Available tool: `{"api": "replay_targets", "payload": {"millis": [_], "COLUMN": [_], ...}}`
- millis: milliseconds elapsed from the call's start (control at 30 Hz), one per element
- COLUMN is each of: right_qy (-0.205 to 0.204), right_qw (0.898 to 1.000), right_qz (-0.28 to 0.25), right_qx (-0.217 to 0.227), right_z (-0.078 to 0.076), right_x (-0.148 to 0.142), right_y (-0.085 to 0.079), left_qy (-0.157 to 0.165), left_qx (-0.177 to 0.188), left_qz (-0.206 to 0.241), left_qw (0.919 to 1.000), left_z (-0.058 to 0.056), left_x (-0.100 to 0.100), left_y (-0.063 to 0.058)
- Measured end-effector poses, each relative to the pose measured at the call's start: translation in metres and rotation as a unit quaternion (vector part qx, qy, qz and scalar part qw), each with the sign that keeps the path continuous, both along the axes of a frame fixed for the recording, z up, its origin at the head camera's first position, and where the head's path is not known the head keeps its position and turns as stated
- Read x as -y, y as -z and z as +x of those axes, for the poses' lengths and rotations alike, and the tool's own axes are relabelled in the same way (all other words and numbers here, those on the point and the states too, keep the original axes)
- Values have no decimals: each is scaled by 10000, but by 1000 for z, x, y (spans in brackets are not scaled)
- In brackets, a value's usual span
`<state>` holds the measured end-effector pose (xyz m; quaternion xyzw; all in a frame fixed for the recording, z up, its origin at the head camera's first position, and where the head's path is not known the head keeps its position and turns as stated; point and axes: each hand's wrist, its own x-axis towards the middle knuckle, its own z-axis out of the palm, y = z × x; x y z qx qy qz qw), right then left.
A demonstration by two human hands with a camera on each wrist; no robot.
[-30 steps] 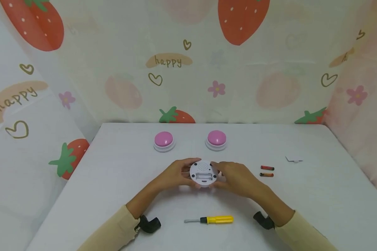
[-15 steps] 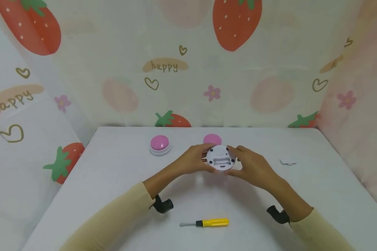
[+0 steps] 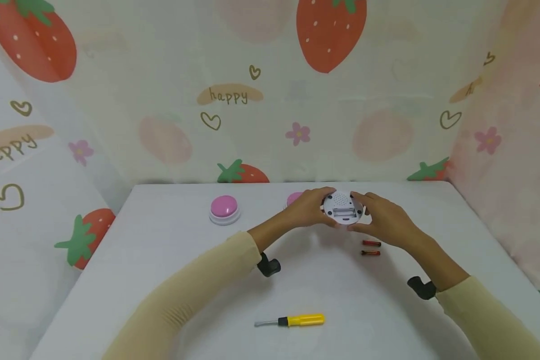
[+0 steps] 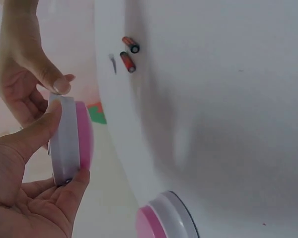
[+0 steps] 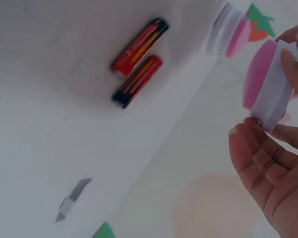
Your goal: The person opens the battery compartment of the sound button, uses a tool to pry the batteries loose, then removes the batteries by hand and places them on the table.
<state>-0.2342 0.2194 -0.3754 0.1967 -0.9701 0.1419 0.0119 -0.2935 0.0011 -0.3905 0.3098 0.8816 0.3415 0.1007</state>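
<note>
Held up over the far part of the table is a round white sound button (image 3: pixel 343 206), underside facing me with its speaker holes and bare battery slots showing. My left hand (image 3: pixel 312 207) grips its left edge, thumb and fingers at the rim. The right hand (image 3: pixel 390 218) holds the right edge the same way. In the left wrist view the button's pink cap (image 4: pixel 84 136) points away from the palms. Two red-and-black batteries (image 5: pixel 137 81) lie on the table below and to the right of the hands.
Another pink button (image 3: pixel 224 209) stands at the back left, and a second one (image 3: pixel 293 198) is partly hidden behind the left hand. A yellow-handled screwdriver (image 3: pixel 301 320) lies near the front. The small battery cover (image 5: pixel 73 199) rests on the table beyond the batteries.
Both hands have carried the button away from me and to the right, raising it off the middle of the table. The batteries and screwdriver stay where they were.
</note>
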Motion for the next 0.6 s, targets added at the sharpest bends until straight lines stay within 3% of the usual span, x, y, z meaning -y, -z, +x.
{"api": "replay_targets", "payload": {"millis": [233,600], "right_qy": [34,140], "right_qw": [9999,9988], "right_qz": [134,212], "right_qx": [44,421], "right_z": [-14,-29], "right_x": [-15,-25], "right_y": [4,19], "left_qy": [-59,-497], "left_qx": [66,312], "left_qz": [19,-157], "left_qw": [10000,9982], "left_z": [-18,-27], "left_x": [-23,-45], "left_y": [11,28]}}
